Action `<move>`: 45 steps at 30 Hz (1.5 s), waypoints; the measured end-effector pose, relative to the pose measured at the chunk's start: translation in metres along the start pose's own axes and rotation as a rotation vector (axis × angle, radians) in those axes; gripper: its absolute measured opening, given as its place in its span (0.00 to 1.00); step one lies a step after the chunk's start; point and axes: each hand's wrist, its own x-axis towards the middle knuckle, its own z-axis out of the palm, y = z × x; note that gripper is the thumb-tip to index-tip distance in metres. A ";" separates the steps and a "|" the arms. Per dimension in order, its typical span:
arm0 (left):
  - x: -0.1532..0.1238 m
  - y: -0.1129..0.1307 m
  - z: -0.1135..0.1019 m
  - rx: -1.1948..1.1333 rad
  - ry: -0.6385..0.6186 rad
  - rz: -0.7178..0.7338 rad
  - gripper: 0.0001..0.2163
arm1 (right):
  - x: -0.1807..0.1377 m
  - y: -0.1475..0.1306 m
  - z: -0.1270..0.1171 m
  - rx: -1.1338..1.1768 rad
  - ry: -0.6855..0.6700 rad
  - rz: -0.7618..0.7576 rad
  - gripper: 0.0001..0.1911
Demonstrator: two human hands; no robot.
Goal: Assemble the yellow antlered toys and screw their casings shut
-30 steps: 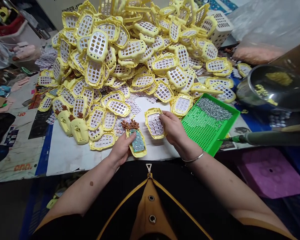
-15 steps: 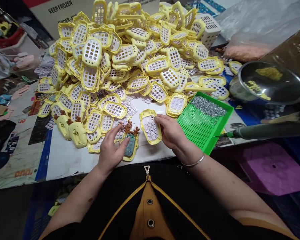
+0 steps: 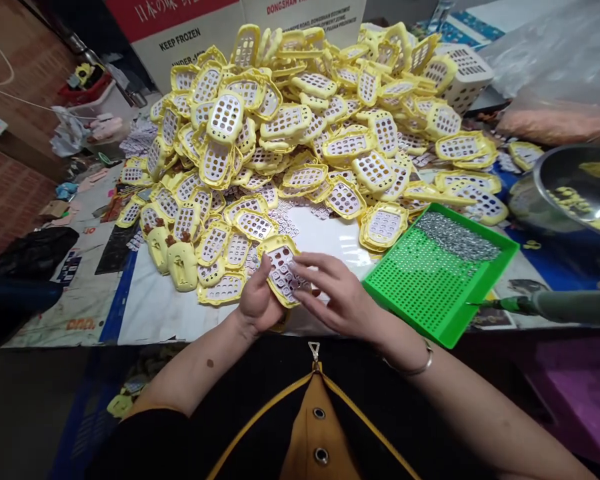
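Observation:
My left hand [image 3: 257,303] grips a yellow toy-phone front shell [image 3: 281,268] with keypad holes, held tilted just above the white table sheet [image 3: 150,313]. My right hand [image 3: 336,293] lies over the shell's right side, fingers stretched out and resting on it. Behind both hands rises a big heap of the same yellow shells [image 3: 300,127]. The piece with the brown antlers and circuit board is hidden under my hands.
A green perforated tray [image 3: 433,280] holding small metal screws [image 3: 455,235] stands to the right. An electric screwdriver [image 3: 555,305] lies beyond it. A steel bowl [image 3: 575,190] sits at far right. Closed yellow antlered bodies [image 3: 177,257] stand at left. Cardboard boxes [image 3: 190,33] back the heap.
The yellow shell moved from the table under my right hand over to my left hand, which now holds it above the antlered piece. The camera view shifted left.

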 end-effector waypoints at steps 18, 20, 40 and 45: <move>-0.004 -0.016 -0.009 -0.089 0.071 -0.032 0.33 | -0.008 -0.017 0.008 -0.453 -0.203 -0.228 0.18; -0.005 -0.018 -0.008 -0.085 0.086 -0.036 0.32 | -0.010 -0.018 0.012 -0.474 -0.157 -0.177 0.19; -0.006 -0.015 -0.006 -0.189 0.077 -0.020 0.37 | -0.021 -0.016 0.026 -0.491 -0.233 -0.069 0.39; -0.006 0.000 -0.004 -0.211 0.114 -0.005 0.39 | -0.024 -0.015 0.023 -0.436 -0.193 -0.213 0.41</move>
